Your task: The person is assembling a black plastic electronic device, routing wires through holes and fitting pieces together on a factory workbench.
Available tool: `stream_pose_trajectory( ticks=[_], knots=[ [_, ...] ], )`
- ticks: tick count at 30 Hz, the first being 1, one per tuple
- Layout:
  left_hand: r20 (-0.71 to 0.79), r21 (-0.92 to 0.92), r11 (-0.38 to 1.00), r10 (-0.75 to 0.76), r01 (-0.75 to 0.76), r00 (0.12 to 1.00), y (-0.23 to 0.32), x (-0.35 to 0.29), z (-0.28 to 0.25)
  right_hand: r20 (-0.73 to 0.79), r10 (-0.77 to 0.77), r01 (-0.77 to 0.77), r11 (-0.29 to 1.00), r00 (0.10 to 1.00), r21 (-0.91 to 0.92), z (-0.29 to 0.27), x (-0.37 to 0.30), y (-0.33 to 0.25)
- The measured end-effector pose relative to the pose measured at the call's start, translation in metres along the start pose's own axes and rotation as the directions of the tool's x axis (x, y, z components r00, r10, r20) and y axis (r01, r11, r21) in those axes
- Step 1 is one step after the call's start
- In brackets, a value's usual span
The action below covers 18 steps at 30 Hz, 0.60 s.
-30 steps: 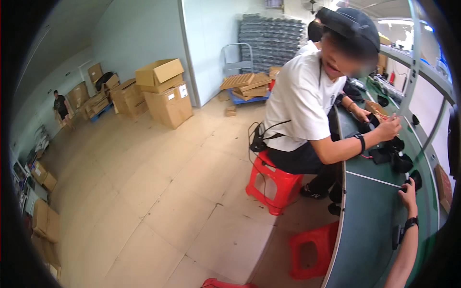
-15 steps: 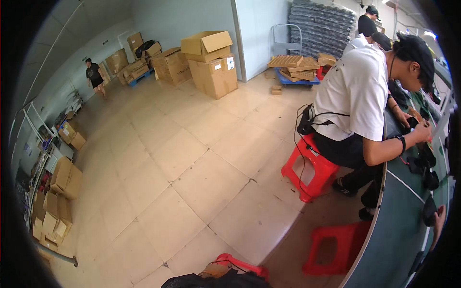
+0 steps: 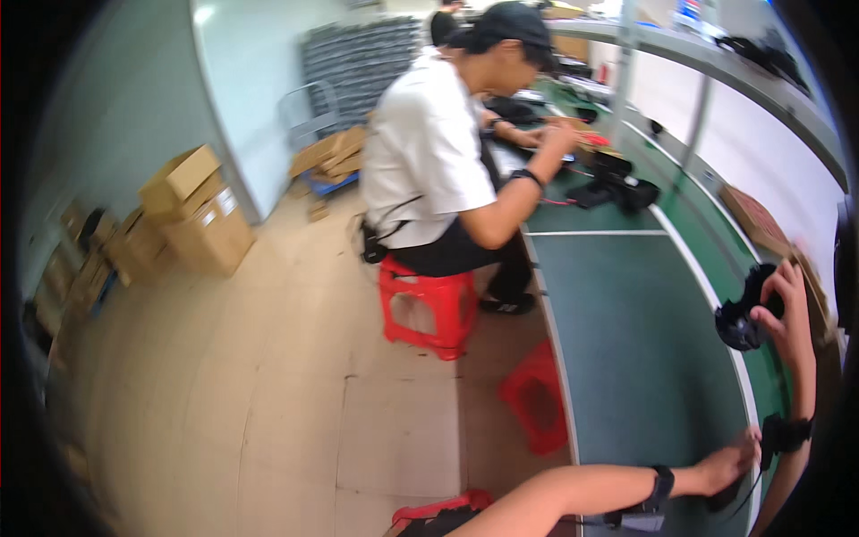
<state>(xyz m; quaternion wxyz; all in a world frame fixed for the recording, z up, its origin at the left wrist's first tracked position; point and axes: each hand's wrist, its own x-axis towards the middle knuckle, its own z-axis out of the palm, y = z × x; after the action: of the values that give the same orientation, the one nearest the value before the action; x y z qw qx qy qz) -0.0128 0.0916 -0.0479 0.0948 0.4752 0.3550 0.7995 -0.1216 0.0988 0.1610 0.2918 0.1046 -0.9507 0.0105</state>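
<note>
Black cup-shaped part [image 3: 738, 324], at the right of the frame, sits in the right hand [image 3: 786, 300], thumb and fingers part-curled around it — half a second ago only a sliver of a hand showed at that side, so the hold is now plainer. The left hand [image 3: 729, 463], newly in view at lower right, lies beside the white strip [image 3: 739, 362] — too blurred to tell its opening or any hold. Outward, the green bench [image 3: 626, 313] stretches toward dark parts [image 3: 617, 186] near the co-worker [image 3: 429, 143], bounded left by its pale edge [image 3: 557, 340] and right by the strip.
</note>
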Motion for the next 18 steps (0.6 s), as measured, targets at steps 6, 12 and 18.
stream_pose_trajectory(
  ticks=[6,12,18],
  knots=[
    [0.036,0.229,0.965,0.12,-0.125,0.992,0.002,-0.007,-0.054,0.112,0.169,-0.185,0.97,0.979,0.159,-0.096,-0.073,-0.027],
    [0.176,0.259,0.957,0.084,-0.128,0.981,0.033,0.003,-0.034,0.665,0.141,-0.444,0.841,0.734,0.311,-0.158,-0.195,-0.046],
    [0.338,0.436,0.864,0.101,-0.251,0.936,0.05,0.007,-0.03,0.376,0.217,-0.383,0.805,0.901,0.452,-0.082,-0.328,-0.063]
  ],
)
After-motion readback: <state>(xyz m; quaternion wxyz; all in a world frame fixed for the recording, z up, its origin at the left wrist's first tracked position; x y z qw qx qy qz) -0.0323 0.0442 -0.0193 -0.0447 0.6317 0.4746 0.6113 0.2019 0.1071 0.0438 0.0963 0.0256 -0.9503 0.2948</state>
